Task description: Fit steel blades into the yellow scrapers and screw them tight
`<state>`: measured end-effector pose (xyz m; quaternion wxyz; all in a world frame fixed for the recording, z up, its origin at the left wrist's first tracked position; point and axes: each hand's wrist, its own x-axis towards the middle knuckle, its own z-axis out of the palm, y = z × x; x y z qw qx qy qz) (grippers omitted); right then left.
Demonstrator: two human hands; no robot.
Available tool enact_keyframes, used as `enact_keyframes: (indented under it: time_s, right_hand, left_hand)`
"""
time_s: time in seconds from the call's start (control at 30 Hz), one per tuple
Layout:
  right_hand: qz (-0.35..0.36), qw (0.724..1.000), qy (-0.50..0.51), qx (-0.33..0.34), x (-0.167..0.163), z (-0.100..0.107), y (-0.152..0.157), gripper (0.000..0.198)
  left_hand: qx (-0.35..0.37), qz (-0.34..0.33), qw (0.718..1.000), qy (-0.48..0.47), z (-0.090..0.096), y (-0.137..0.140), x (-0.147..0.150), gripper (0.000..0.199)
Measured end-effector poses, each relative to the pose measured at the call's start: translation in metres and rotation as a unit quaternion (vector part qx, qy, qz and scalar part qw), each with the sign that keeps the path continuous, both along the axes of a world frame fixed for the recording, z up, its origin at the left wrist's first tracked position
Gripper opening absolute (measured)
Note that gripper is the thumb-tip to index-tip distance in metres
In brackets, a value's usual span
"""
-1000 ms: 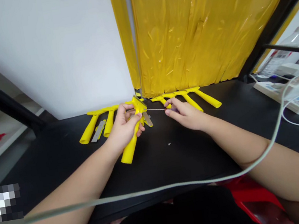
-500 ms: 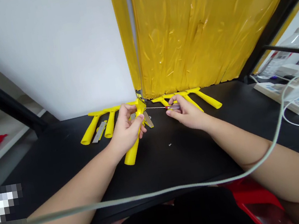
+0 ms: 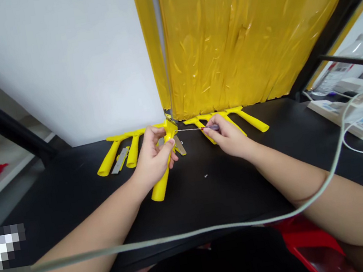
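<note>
My left hand (image 3: 157,151) is wrapped round a yellow scraper handle (image 3: 160,189), its hollow end pointing down toward me. Between the finger and thumb of my right hand (image 3: 228,137) is a screwdriver (image 3: 212,127), its thin shaft level and pointing left. The shaft's tip meets the head of the yellow handle; the exact contact is too small to make out. Beneath my left hand a metal blade piece (image 3: 180,146) lies on the black table. A small screw (image 3: 206,176) rests nearer to me.
More yellow handles (image 3: 107,159) lie along the wall at left, with a grey blade piece (image 3: 120,160) among them. Others, such as a yellow handle (image 3: 254,122), lie at right. A pale cable (image 3: 217,228) crosses in front of my arms. White boxes and a bottle (image 3: 345,64) stand far right.
The fingers of my right hand have shifted slightly on the screwdriver, and its handle now shows differently between them. My left hand and the yellow handle stay nearly where they were.
</note>
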<state>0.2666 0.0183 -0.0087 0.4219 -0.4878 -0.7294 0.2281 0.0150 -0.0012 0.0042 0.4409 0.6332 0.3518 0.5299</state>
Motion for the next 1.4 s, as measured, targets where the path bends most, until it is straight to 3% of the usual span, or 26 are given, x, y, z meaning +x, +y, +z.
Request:
enact_keyframes:
  time_s: [0.13,0.27,0.37,0.5,0.63,0.73,0.9,1.0,1.1,1.27,1.33,1.4]
  right_hand:
    - [-0.021,0.998,-0.036,-0.041,0.001,0.0,0.002,0.051]
    - [0.036,0.999,-0.016,0.001,0.001,0.001,-0.001,0.028]
    - [0.014,0.999,-0.019,0.031,0.001,0.002,-0.002,0.024]
    - [-0.02,0.999,-0.043,-0.012,0.001,0.004,-0.001,0.05]
    - [0.039,0.998,-0.052,0.001,0.0,0.005,-0.005,0.029]
    - [0.02,0.997,-0.067,0.038,-0.002,0.006,-0.007,0.022]
    - [0.004,0.998,-0.062,-0.012,-0.003,0.007,-0.006,0.05]
    - [0.043,0.996,-0.07,-0.021,-0.003,0.007,-0.007,0.038]
    - [0.044,0.994,-0.097,0.022,-0.002,0.009,-0.01,0.02]
    - [0.018,0.981,-0.132,0.141,-0.003,0.016,-0.013,0.022]
    - [0.021,0.989,-0.101,0.109,-0.005,0.017,-0.013,0.031]
    - [0.034,0.999,-0.031,0.016,-0.005,0.016,-0.011,0.041]
  left_hand:
    - [0.005,0.0,1.0,0.003,0.0,-0.001,0.001,0.035]
    - [-0.002,0.002,1.0,0.002,0.0,0.001,0.001,0.035]
    - [-0.003,-0.005,1.0,-0.008,0.0,0.001,0.001,0.037]
    - [0.004,-0.01,1.0,-0.008,0.0,-0.002,0.002,0.035]
    - [0.003,-0.011,1.0,-0.019,0.001,-0.001,0.001,0.037]
    - [0.002,-0.019,0.999,-0.029,0.003,-0.001,0.001,0.038]
    - [0.006,-0.025,0.999,-0.018,0.004,-0.003,0.002,0.037]
    - [0.003,-0.019,1.0,-0.009,0.004,-0.002,0.002,0.036]
    - [-0.002,-0.023,1.0,-0.005,0.005,-0.001,0.001,0.035]
    - [-0.005,-0.027,1.0,-0.01,0.006,-0.003,0.001,0.036]
    - [-0.003,-0.029,1.0,-0.01,0.005,-0.004,0.002,0.035]
    - [-0.003,-0.032,0.999,-0.008,0.004,-0.004,0.002,0.034]
